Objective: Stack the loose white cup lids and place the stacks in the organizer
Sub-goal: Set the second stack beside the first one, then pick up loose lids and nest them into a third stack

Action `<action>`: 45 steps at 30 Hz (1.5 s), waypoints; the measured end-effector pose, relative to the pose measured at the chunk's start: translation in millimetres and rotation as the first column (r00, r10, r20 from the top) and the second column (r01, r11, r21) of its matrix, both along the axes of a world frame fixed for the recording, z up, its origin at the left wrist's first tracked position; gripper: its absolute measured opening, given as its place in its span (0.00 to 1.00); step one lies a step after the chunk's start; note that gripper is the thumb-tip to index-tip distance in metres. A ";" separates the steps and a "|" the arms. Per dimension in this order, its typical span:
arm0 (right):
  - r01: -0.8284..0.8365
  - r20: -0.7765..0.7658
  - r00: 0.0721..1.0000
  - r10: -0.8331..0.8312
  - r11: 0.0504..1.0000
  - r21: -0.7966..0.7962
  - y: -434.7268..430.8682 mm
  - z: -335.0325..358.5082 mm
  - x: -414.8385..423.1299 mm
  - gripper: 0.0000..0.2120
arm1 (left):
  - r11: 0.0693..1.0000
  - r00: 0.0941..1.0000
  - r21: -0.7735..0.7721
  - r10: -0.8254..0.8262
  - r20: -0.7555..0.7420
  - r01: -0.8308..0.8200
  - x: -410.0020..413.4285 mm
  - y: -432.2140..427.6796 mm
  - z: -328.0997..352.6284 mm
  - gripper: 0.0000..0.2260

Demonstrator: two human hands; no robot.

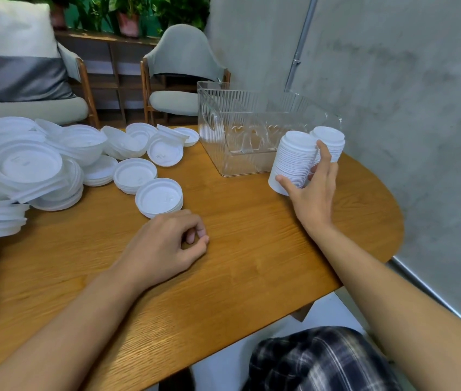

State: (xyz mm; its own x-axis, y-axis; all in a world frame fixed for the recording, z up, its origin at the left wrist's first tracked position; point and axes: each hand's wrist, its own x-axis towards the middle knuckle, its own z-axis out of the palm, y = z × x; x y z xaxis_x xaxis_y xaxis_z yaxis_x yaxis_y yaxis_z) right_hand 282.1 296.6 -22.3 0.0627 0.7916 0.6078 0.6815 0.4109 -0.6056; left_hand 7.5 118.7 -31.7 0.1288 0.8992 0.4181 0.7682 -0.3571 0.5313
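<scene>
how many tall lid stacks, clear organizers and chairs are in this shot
tall lid stack: 2, one held in the right hand, the other just behind it
clear organizer: 1
chair: 2, counting the one at far left
total: 5
</scene>
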 end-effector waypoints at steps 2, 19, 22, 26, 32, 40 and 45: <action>0.001 -0.009 1.000 -0.001 1.000 -0.017 -5.9 -0.2 0.8 0.52 | 1.000 1.000 -0.003 -0.001 0.004 0.001 0.1 0.0 -0.8 0.06; -0.420 0.033 0.904 0.426 0.901 -0.107 -95.4 0.4 -73.8 0.22 | 0.933 0.954 0.196 0.292 0.072 -0.301 -26.6 -8.8 7.6 0.05; -0.515 0.016 0.852 0.523 0.845 -0.144 -92.9 0.6 -99.8 0.22 | 0.917 0.937 0.197 0.348 0.026 -0.346 -39.2 -11.9 5.6 0.09; -0.630 0.010 0.762 0.648 0.745 -0.216 -83.3 -0.4 -126.1 0.28 | 0.932 0.940 0.153 0.338 -0.033 -0.330 -47.9 -8.9 1.2 0.08; -0.750 -0.051 0.626 0.778 0.582 -0.315 -64.4 5.6 -147.1 0.32 | 0.938 0.948 0.148 0.318 -0.009 -0.313 -50.1 -7.9 1.9 0.02; -0.791 -0.145 0.598 0.788 0.551 -0.268 -59.7 4.3 -144.7 0.33 | 0.915 0.900 0.070 0.375 0.221 -0.398 -49.5 -0.2 7.6 0.10; -0.805 -0.169 0.588 0.791 0.551 -0.222 -65.2 7.3 -141.0 0.32 | 0.917 0.803 -0.040 0.368 0.468 -0.397 -44.8 -3.6 15.4 0.06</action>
State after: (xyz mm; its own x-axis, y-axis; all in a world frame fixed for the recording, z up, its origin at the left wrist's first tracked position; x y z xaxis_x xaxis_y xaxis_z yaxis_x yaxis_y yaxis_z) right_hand 141.0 231.5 -15.0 -0.6501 0.6477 0.3974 0.1199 0.6038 -0.7880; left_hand -37.3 115.0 -16.4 -0.4393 0.8076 0.3935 0.5230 -0.1263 0.8429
